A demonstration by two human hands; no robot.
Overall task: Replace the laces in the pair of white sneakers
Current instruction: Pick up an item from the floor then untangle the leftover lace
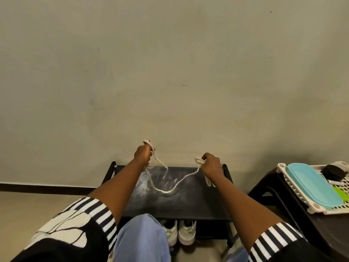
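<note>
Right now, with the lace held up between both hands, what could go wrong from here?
1. The lace sags between the left hand and the right hand toward the smeared rack top; it may pick up that white dust.
2. It looks looped round both hands, so it could tangle when let out.
3. The sneakers sit beneath the rack top, partly behind a knee, awkward to reach with both hands full.

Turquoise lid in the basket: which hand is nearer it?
Right. The right hand holds the lace left of the turquoise lid; the left hand is farther left.
</note>
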